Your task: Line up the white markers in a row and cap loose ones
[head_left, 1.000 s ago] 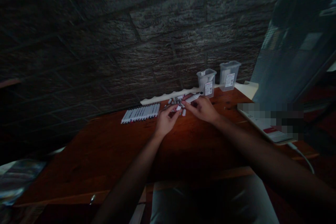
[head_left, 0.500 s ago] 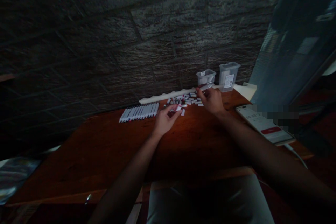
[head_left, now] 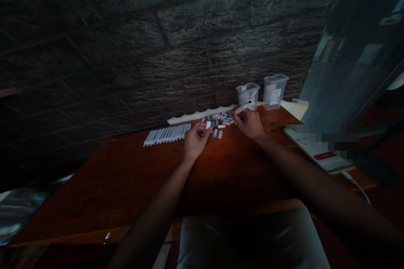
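Between the thumb and fingers of my left hand [head_left: 195, 139] is a small white marker cap [head_left: 208, 125]. My right hand [head_left: 250, 123] grips a white marker [head_left: 242, 107] that slants up toward its dark end. Loose marker caps [head_left: 221, 126] lie in a pile on the table between and behind my hands, with a few nearer ones showing coloured ends. Left of my left hand, several white markers [head_left: 167, 133] lie side by side in a row.
Two clear plastic containers [head_left: 274, 92] stand against the stone wall. A pale wavy-edged strip [head_left: 202, 114] runs along the back of the wooden table [head_left: 142, 185]. At the right lies a phone [head_left: 315, 148] with a white cable [head_left: 356, 183].
My left hand has drawn slightly left with a cap pinched upright. The right hand has moved a little left and down, and its marker now shows more clearly.
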`<act>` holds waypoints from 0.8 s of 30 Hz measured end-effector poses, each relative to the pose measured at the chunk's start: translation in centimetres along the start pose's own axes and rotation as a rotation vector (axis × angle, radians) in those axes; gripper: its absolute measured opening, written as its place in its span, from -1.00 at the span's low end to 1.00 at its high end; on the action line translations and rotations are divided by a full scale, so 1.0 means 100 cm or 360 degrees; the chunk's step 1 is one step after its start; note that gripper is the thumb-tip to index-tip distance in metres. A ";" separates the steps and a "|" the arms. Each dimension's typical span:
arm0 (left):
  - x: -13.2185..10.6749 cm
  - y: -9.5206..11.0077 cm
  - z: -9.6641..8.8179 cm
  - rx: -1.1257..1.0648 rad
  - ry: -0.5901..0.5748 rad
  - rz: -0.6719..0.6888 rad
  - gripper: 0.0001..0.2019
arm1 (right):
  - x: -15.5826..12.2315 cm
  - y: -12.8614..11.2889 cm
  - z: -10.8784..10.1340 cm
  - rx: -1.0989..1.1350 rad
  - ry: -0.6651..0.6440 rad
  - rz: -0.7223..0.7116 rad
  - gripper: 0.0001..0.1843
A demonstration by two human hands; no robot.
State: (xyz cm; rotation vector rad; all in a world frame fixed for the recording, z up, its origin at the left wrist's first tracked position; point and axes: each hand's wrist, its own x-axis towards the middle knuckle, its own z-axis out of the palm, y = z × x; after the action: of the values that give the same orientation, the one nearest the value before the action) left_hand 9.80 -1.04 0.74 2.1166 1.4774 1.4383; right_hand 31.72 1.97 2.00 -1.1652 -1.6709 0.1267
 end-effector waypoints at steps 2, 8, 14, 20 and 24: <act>0.001 -0.005 0.001 0.0019 0.0032 -0.0121 -0.76 | 0.000 0.000 0.001 -0.0018 -0.0033 0.0009 -0.59; 0.000 -0.008 0.007 -0.0036 -0.0073 -0.0196 -0.74 | -0.001 -0.005 -0.002 0.0090 -0.0120 0.0040 -0.55; -0.001 -0.010 0.005 0.0010 -0.0109 -0.0135 -0.73 | -0.001 -0.005 -0.001 0.0239 -0.0194 0.0083 -0.55; 0.000 -0.015 0.020 -0.0144 -0.0158 -0.0395 -0.69 | -0.002 -0.001 0.004 0.0226 -0.0195 0.0064 -0.57; 0.000 -0.018 0.029 -0.0246 -0.0194 -0.0507 -0.67 | -0.002 -0.002 0.004 0.0204 -0.0197 0.0046 -0.58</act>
State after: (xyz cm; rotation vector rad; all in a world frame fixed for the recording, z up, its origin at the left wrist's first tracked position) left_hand 10.95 0.86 -1.86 1.7507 1.5196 1.2411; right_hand 31.29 1.88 1.81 -1.1036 -1.7272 0.3254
